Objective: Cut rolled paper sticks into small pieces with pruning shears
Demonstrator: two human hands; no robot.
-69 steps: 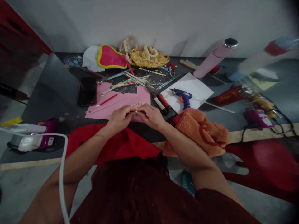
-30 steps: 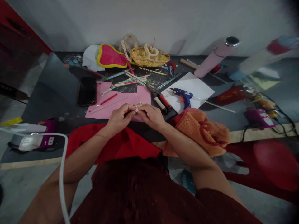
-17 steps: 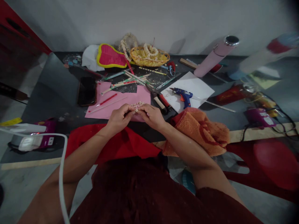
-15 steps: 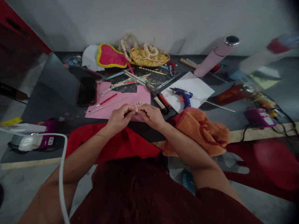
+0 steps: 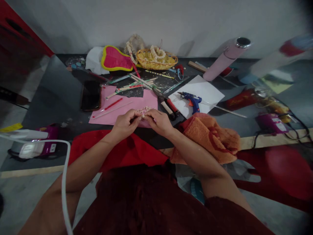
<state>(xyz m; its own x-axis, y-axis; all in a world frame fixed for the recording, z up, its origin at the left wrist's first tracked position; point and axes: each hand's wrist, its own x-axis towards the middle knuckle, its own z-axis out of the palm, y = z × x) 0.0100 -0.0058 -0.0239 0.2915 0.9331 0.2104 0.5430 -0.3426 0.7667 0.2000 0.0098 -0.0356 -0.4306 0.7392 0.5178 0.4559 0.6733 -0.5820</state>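
Observation:
My left hand point(image 5: 126, 124) and my right hand point(image 5: 158, 121) meet over the near edge of a pink sheet point(image 5: 149, 96). Thumbs and fingertips of both pinch a small cream, knotted-looking piece point(image 5: 146, 109); part of it shows beyond the fingertips, the rest is hidden. Its exact kind is too small to make out. Left of the hands, a red stick point(image 5: 113, 104) and a pale thin stick lie on the sheet. Pliers point(image 5: 168, 107) with red and white handles rest just right of my right hand.
Patterned paper strips point(image 5: 137, 84) lie behind the sheet, before a yellow wicker basket point(image 5: 156, 62) holding a cream ring. A blue glue gun point(image 5: 193, 100) rests on white paper. A phone point(image 5: 91, 95) sits left; a pink flask point(image 5: 226, 60) and an orange towel point(image 5: 212, 137) are right.

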